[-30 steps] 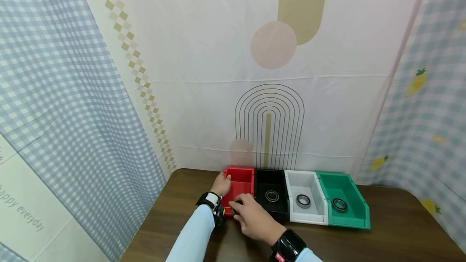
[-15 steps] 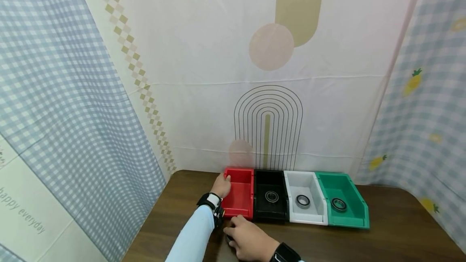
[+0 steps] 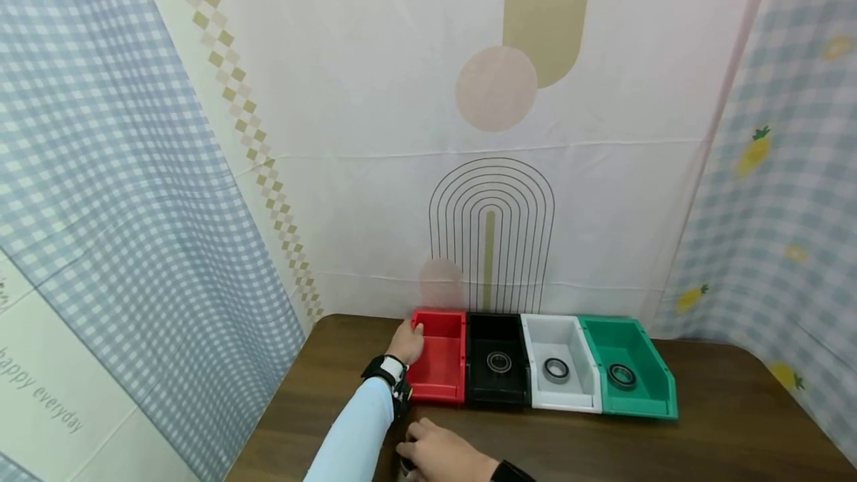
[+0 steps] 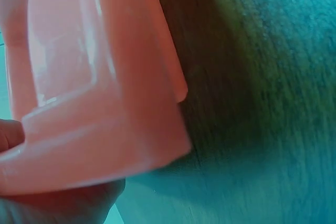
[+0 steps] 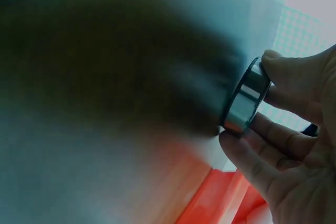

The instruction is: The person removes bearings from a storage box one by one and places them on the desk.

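Note:
My left hand (image 3: 406,343) grips the left wall of a red bin (image 3: 442,370), thumb over the rim; in the left wrist view the bin's wall (image 4: 136,77) fills much of the frame. In front of that bin, low over the table, my right hand (image 3: 447,454) pinches a ball bearing. The right wrist view shows this bearing (image 5: 245,100) tilted, its shiny metal outer ring between thumb and fingertips. No bearing shows inside the red bin.
Right of the red bin stand a black bin (image 3: 495,329), a white bin (image 3: 552,329) and a green bin (image 3: 612,332) in a row, one bearing in each. The wooden table (image 3: 569,445) ends at a patterned cloth (image 3: 375,207) behind.
My right hand has come out of the red bin with the bearing and moved toward the table's near side. The left hand keeps its hold on the bin.

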A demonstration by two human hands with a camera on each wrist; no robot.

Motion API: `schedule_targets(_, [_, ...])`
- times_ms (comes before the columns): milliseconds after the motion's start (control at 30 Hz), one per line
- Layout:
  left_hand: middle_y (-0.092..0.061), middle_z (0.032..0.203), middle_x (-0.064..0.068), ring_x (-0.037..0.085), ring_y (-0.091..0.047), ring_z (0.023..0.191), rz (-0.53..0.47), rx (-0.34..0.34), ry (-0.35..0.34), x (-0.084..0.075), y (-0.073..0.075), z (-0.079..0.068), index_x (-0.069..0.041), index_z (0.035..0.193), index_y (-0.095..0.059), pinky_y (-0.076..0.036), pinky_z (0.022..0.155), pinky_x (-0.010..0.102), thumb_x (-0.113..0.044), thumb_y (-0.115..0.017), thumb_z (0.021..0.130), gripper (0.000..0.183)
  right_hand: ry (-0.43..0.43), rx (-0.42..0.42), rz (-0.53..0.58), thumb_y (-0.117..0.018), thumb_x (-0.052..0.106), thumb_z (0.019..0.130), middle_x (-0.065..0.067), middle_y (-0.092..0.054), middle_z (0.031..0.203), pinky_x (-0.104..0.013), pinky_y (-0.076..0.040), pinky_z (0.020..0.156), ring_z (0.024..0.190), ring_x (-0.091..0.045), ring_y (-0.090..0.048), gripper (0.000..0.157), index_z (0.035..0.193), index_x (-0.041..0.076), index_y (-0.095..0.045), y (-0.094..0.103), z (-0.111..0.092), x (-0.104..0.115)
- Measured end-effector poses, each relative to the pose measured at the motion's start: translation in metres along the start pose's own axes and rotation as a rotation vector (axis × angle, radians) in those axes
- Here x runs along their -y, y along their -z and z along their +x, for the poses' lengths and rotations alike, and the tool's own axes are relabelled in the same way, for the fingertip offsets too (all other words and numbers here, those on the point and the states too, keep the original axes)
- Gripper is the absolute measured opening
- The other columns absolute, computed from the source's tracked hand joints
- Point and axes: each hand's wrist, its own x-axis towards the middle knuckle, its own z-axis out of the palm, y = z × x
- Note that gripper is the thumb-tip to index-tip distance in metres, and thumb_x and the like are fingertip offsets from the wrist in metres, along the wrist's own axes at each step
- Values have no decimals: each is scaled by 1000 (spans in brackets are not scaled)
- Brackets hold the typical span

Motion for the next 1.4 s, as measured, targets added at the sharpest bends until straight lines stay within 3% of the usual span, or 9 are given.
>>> schedule_targets(100, [-63, 138, 32, 46, -62, 128, 12, 1, 9, -2, -1, -1, 12, 141, -53, -49, 113, 60, -15, -46, 113, 39, -23, -3, 12, -81, 34, 95, 10, -67, 99, -11, -45, 73, 87, 3, -50, 28, 121, 23, -80, -4, 2, 2])
schedule_targets(300, [-63, 138, 31, 46, -63, 126, 44, 2, 16, -3, 0, -2, 12, 141, -52, -50, 112, 60, -14, -45, 113, 39, -46, -33, 33, -80, 34, 96, 11, -65, 94, -17, -43, 65, 82, 1, -48, 24, 118, 24, -80, -45, 12, -11])
schedule_targets(433, [-62, 140, 31, 46, -63, 126, 43, 14, 22, 0, 1, -2, 11, 145, -50, -50, 111, 61, -15, -45, 113, 41, -66, -32, 12, -79, 34, 96, 11, -63, 90, -15, -42, 65, 80, 2, -47, 18, 112, 25, -81, -38, 12, -2])
schedule_targets(533, [-63, 138, 31, 45, -63, 125, 43, 18, 27, 0, 2, -5, 10, 145, -51, -51, 110, 61, -15, -46, 113, 40, -74, -13, 12, -76, 32, 98, 10, -63, 88, -17, -44, 63, 78, 2, -48, 14, 108, 23, -82, -20, 10, 9])
schedule_targets(767, [-62, 141, 33, 48, -62, 129, 46, 32, 14, -4, 7, -6, 11, 145, -51, -49, 113, 61, -15, -47, 113, 42, -98, 19, -21, -71, 36, 102, 11, -69, 92, -14, -45, 67, 81, 2, -54, 17, 108, 23, -80, -18, 14, 14])
schedule_targets(933, [-64, 136, 31, 44, -64, 123, 69, 33, 1, 1, 6, -2, 11, 141, -53, -51, 110, 59, -15, -46, 113, 38, -63, -63, -72, -68, 36, 103, 12, -69, 93, -17, -45, 68, 84, 0, -56, 15, 107, 26, -77, -67, 22, -3])
schedule_targets(1033, [-64, 137, 31, 44, -63, 122, 47, 32, 6, 1, 6, -3, 12, 141, -53, -51, 110, 60, -14, -46, 113, 39, -54, -72, -66, -66, 38, 104, 13, -68, 93, -17, -46, 70, 85, 0, -55, 15, 107, 28, -77, -83, 25, -10])
schedule_targets(1300, [-64, 135, 29, 39, -63, 117, 26, 41, 31, -5, 4, -3, 10, 143, -52, -51, 108, 59, -17, -44, 114, 40, -99, 32, 8, -69, 38, 103, 11, -69, 95, -19, -49, 70, 85, -1, -55, 18, 111, 26, -79, -62, 22, -8])
schedule_targets(1400, [-64, 134, 29, 38, -64, 115, 27, 40, 38, -7, 3, -3, 10, 143, -52, -52, 107, 58, -17, -44, 114, 40, -92, 15, 29, -70, 39, 102, 11, -68, 95, -16, -48, 70, 86, 0, -54, 21, 114, 25, -79, -70, 21, -12])
